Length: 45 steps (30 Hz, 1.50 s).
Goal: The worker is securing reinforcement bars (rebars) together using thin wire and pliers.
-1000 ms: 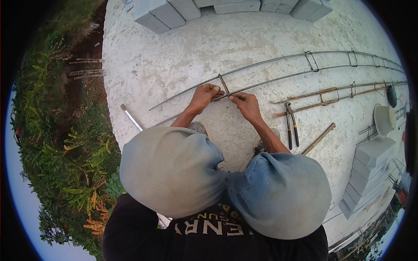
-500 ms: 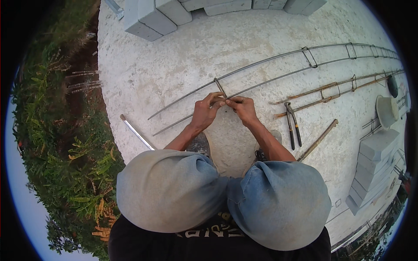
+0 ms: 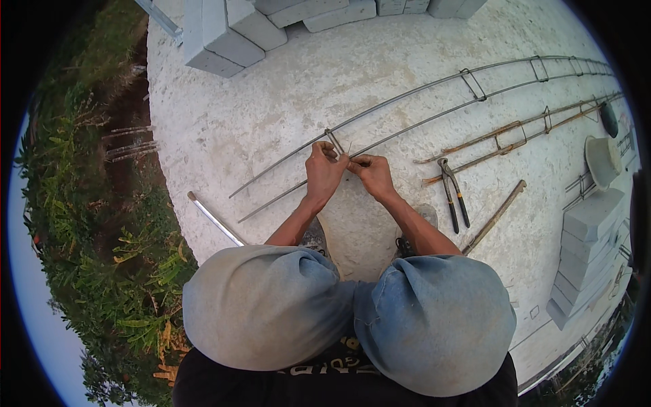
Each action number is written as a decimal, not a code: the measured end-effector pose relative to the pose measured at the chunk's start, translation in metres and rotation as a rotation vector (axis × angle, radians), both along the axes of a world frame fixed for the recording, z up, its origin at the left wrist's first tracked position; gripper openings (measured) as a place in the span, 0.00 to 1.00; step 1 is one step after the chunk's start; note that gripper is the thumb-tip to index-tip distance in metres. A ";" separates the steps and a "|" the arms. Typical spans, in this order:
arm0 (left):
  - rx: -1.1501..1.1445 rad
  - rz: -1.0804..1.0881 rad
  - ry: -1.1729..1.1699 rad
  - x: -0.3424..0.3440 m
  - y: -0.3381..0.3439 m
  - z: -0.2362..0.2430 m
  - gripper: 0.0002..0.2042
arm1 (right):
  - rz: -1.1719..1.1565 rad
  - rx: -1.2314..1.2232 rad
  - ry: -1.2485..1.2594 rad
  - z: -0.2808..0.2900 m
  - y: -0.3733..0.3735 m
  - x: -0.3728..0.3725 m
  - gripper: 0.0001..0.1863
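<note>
My left hand (image 3: 324, 173) and my right hand (image 3: 371, 174) meet at a rectangular stirrup (image 3: 333, 141) on a long steel bar cage (image 3: 420, 122) lying on pale concrete. Both have fingers pinched on a thin wire (image 3: 349, 148) beside the stirrup's near corner, where its end sticks up; the fingertips partly hide it. Nearby on the right lie pincers (image 3: 453, 197) with black and yellow handles. Just beyond them is a second, rustier cage (image 3: 510, 144).
Grey blocks (image 3: 241, 42) stand at the top; more (image 3: 580, 247) are stacked right, below a pale basin (image 3: 602, 163) and dark object (image 3: 608, 119). A rusty bar (image 3: 495, 217) lies right, a silver tube (image 3: 217, 218) left. The slab's left edge (image 3: 150, 108) borders vegetation.
My hands have drawn closer together, my left fingers shifting round the joint, and the wire's upright end now shows. The view has shifted, so the blocks and bars sit differently in frame.
</note>
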<state>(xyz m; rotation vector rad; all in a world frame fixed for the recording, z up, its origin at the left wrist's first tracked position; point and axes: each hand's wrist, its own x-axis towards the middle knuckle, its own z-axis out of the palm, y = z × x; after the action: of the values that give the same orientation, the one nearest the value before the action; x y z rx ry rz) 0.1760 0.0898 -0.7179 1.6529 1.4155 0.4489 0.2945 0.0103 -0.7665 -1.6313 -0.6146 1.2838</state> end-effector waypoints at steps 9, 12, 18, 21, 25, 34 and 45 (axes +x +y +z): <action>-0.378 -0.053 -0.020 0.003 0.025 -0.012 0.17 | 0.017 0.029 -0.059 0.003 -0.003 -0.002 0.12; -0.440 -0.186 -0.105 -0.013 0.037 -0.014 0.18 | 0.020 0.039 -0.055 0.005 -0.003 -0.003 0.14; -0.054 -0.457 0.143 -0.018 0.031 0.003 0.21 | 0.023 0.016 -0.070 0.008 -0.003 0.002 0.16; -0.003 -0.489 0.117 -0.019 0.025 0.009 0.21 | 0.014 0.030 -0.105 0.011 -0.004 0.000 0.16; -0.059 -0.465 0.215 -0.013 0.026 0.017 0.19 | 0.020 0.045 -0.163 0.013 -0.004 -0.002 0.16; -0.206 -0.439 0.209 -0.011 0.032 0.011 0.18 | 0.170 0.340 -0.625 0.031 -0.011 -0.008 0.21; -0.561 -0.407 -0.013 -0.019 0.041 0.002 0.21 | 0.385 0.199 -0.859 0.035 -0.009 -0.004 0.16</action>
<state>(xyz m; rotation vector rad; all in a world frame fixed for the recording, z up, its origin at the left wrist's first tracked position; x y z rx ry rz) 0.1570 0.1307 -0.7160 1.4088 1.0291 -0.1617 0.2904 0.0009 -0.7317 -1.9178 -1.5814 0.6763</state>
